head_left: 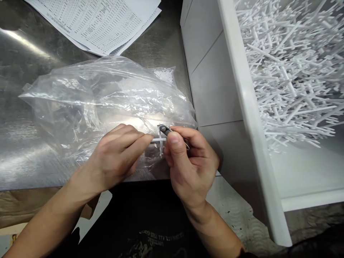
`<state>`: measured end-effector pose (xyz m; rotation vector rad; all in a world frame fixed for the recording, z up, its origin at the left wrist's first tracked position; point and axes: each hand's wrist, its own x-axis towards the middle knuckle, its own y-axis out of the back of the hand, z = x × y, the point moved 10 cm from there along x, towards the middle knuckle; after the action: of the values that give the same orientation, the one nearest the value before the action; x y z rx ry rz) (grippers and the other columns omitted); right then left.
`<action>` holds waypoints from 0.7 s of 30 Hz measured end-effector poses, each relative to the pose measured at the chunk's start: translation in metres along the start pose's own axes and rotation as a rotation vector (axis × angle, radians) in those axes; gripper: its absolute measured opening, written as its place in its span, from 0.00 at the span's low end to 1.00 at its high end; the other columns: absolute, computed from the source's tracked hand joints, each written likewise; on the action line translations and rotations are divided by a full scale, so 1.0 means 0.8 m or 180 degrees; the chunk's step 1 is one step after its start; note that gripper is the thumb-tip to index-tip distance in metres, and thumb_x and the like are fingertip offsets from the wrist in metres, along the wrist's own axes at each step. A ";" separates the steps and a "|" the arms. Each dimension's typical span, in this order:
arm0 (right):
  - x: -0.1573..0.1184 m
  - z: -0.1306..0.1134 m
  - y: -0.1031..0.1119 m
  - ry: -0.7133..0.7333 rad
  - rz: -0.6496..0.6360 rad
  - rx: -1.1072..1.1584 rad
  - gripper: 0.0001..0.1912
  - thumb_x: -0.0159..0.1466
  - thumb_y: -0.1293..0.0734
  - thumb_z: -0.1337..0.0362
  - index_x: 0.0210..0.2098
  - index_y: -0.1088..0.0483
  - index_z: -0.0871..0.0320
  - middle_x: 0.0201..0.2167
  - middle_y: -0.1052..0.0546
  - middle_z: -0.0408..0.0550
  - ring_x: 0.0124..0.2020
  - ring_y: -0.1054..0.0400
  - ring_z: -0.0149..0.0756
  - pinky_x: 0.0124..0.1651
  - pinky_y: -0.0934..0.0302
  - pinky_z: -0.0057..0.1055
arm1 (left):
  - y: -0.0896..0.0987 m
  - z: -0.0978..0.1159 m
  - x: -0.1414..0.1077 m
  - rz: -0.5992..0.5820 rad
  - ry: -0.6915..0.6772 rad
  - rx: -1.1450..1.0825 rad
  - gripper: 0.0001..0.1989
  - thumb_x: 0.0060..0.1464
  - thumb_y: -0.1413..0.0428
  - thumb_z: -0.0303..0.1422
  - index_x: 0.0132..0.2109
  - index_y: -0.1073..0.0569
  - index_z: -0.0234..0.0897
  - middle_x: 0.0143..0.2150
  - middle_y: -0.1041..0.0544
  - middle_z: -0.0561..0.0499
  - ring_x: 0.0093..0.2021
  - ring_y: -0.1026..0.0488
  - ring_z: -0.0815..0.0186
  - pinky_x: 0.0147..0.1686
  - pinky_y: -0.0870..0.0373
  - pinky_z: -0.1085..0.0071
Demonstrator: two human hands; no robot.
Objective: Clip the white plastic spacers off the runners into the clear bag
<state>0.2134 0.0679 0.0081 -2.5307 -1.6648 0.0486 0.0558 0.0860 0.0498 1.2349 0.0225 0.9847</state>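
My left hand (118, 152) is closed, its thumb and fingertips pinching one end of a thin white plastic sprue (156, 140). Short cross-branches of the sprue stick out up and down in front of my right hand (188, 157). Between the thumb and bent forefinger of that hand sits a small metal nail clipper (163, 129), its jaws close to the upper branch. Whether the jaws touch the plastic, I cannot tell. My right fingers hide part of the sprue and the clipper's lower end. Beneath both hands lies a large clear plastic bag (113, 96), crumpled on the metal table.
Printed sheets (104, 25) lie at the back of the metal table (16, 125). To the right, a high-walled white bin (249, 107) holds a heap of white plastic sprues (292, 71). Its wall rises close beside my right hand. Brown cardboard (27, 204) shows below the table edge.
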 end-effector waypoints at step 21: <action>-0.003 -0.008 0.003 0.0151 -0.0453 -0.0295 0.06 0.74 0.24 0.68 0.49 0.16 0.52 0.35 0.15 0.41 0.34 0.19 0.34 0.40 0.20 0.33 | 0.030 -0.017 0.002 0.0273 0.0273 -0.0361 0.14 0.71 0.43 0.17 0.54 0.20 0.38 0.44 0.14 0.52 0.44 0.15 0.68 0.48 0.16 0.70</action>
<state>0.2150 0.0642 0.0141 -2.4484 -1.8642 -0.1021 0.0351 0.0974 0.0646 1.0966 -0.0192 1.0985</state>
